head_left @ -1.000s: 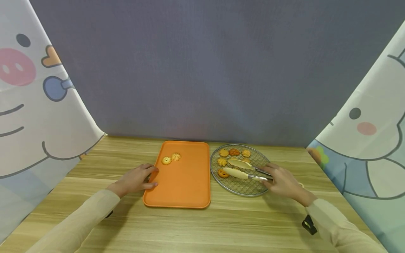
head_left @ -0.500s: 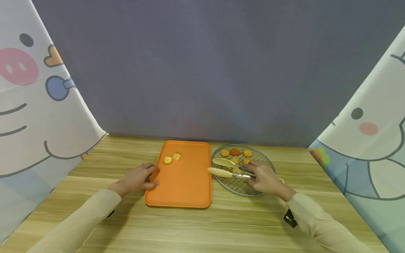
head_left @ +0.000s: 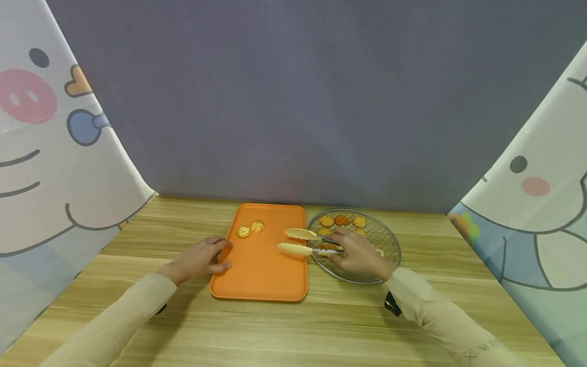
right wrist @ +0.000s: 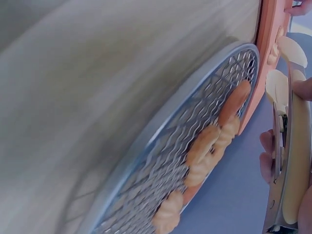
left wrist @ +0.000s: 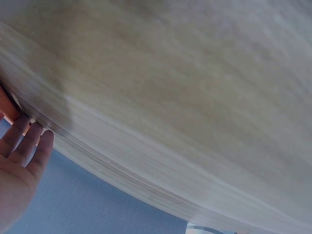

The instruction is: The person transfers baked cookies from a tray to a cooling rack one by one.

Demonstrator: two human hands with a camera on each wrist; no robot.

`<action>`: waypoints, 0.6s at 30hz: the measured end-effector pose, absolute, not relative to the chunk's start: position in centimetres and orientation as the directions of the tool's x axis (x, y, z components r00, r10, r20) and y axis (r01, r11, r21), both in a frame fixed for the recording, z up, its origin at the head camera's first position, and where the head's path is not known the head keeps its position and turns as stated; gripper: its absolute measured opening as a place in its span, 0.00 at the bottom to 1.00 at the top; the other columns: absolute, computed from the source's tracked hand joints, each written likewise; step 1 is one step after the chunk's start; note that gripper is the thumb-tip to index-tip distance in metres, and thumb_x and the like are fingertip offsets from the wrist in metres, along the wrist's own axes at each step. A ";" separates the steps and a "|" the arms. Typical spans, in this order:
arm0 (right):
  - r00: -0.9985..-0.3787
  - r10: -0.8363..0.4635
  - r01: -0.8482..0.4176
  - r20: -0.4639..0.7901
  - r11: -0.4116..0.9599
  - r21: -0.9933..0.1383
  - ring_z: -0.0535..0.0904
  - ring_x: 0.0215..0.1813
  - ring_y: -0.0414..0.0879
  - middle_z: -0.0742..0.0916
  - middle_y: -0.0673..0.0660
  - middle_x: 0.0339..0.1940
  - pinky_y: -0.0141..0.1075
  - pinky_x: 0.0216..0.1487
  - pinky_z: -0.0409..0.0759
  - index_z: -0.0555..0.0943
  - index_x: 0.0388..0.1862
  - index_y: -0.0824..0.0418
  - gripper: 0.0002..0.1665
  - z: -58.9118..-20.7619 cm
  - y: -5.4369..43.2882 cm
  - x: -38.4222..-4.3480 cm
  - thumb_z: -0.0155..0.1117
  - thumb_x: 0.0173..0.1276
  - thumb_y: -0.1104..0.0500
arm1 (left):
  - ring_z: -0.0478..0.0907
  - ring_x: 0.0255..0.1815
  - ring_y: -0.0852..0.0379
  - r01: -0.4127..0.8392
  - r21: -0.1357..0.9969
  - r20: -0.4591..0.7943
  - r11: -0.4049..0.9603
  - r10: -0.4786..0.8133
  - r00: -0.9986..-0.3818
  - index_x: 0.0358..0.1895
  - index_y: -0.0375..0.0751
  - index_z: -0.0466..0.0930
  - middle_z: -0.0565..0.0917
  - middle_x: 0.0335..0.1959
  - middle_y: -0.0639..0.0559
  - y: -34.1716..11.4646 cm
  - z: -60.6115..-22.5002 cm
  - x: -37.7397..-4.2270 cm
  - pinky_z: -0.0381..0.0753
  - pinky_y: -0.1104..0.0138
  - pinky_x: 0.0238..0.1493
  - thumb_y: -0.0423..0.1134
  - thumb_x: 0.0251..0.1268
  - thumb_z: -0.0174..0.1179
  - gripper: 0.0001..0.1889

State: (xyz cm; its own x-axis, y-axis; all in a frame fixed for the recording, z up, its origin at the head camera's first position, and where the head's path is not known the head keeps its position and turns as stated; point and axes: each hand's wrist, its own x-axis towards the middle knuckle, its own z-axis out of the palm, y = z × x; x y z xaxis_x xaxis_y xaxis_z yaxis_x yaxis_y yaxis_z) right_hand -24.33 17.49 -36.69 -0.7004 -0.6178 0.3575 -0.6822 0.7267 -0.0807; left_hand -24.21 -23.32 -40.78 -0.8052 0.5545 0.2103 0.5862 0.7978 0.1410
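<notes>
My right hand [head_left: 358,253] grips a pair of metal tongs [head_left: 295,249] with cream tips. The tips stand apart over the right part of the orange tray [head_left: 266,280], with nothing visible between them. Fingers curl around the tongs' handles in the right wrist view, where the tongs [right wrist: 298,170] point towards the tray. My left hand [head_left: 196,259] rests at the tray's left edge, thumb and fingertips on the rim. Two pale cookies lie on the tray: a ring-shaped cookie [head_left: 243,232] and a ridged cookie [head_left: 257,226].
A round wire rack [head_left: 348,278] stands right of the tray, holding several cookies, among them a reddish-brown cookie [head_left: 341,220] and a swirled cookie [head_left: 359,221]. My right hand hides part of it. A grey backdrop [head_left: 293,102] rises behind the wooden table [head_left: 275,331].
My right hand has moved left with the tongs, from over the rack until their tips reach over the tray. The left hand stays at the tray's edge.
</notes>
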 end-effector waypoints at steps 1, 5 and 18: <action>-0.697 -0.622 -0.687 0.357 0.722 -0.082 0.80 0.39 0.48 0.82 0.59 0.46 0.41 0.35 0.79 0.78 0.53 0.60 0.26 -36.7 17.2 -24.5 0.67 0.54 0.55 | 0.76 0.50 0.41 0.585 0.142 0.209 0.798 0.554 -0.806 0.54 0.39 0.74 0.76 0.52 0.38 -23.3 -40.8 -24.2 0.76 0.50 0.48 0.54 0.56 0.60 0.28; -0.690 -0.631 -0.692 0.353 0.719 -0.068 0.79 0.36 0.46 0.82 0.58 0.46 0.39 0.32 0.78 0.79 0.52 0.60 0.25 -36.7 16.0 -25.1 0.66 0.54 0.55 | 0.76 0.50 0.41 0.584 0.145 0.206 0.799 0.553 -0.808 0.54 0.39 0.74 0.76 0.52 0.38 -23.2 -40.6 -24.2 0.76 0.50 0.48 0.54 0.56 0.60 0.28; -0.710 -0.635 -0.682 0.305 0.727 -0.075 0.69 0.26 0.38 0.81 0.54 0.39 0.26 0.16 0.61 0.79 0.53 0.58 0.25 -36.3 12.2 -27.4 0.62 0.55 0.54 | 0.76 0.50 0.42 0.583 0.157 0.200 0.797 0.552 -0.809 0.54 0.40 0.74 0.77 0.52 0.40 -23.2 -40.6 -24.1 0.76 0.51 0.49 0.54 0.57 0.60 0.27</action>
